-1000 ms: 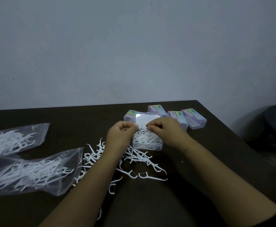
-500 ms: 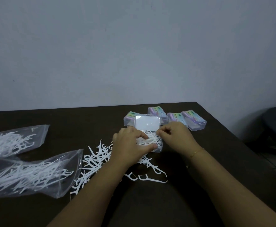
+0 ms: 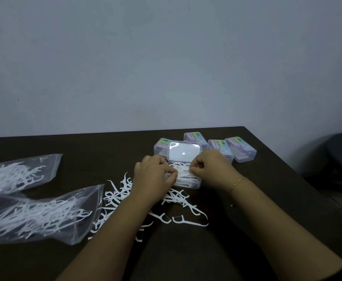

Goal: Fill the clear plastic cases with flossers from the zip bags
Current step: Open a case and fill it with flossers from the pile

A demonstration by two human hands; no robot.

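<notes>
Clear plastic case sits open mid-surface, lid tipped up on the far side, stuffed with white flossers. Both hands are right on it: left hand has a curled grip pinching flossers at the case's left edge, right hand is curled too, fingertips pinching flossers at the right edge. Forearms angle in from the near side. Loose flossers are scattered just near of the case, two zip bags lie left, and four closed cases sit just beyond on the dark surface.
</notes>
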